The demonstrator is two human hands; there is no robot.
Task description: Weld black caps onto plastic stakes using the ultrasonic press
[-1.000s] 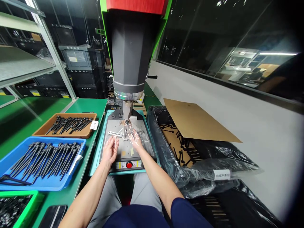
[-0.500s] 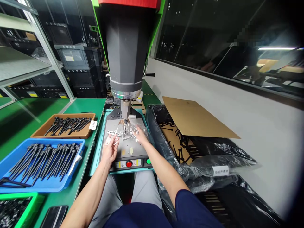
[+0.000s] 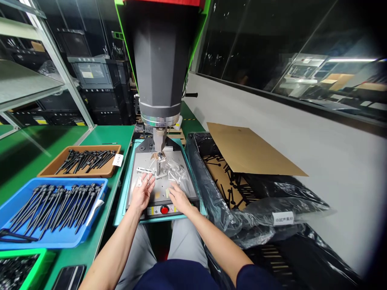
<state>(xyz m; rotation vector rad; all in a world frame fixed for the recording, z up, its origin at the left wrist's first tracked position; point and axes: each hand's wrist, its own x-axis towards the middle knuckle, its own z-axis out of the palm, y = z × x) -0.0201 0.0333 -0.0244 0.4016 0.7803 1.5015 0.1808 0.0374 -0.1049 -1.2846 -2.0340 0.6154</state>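
1. I've got the clear plastic [image 3: 177, 171] crumpled on the metal plate [image 3: 160, 188], the machine's tip [image 3: 159, 139] at eleven o'clock from it.
2. Edges now: bare plate opens at six o'clock, running to the front edge and red button [image 3: 164, 210]; a black-lined box [image 3: 208, 191] hems in three o'clock, and the blue tray [image 3: 51, 242] sits well apart around nine.
3. Left hand [image 3: 143, 192], eight o'clock: open, fingers loosely spread.
4. Right hand [image 3: 180, 198], six o'clock: half-open, just short of the plastic; plate contact, I can't tell.
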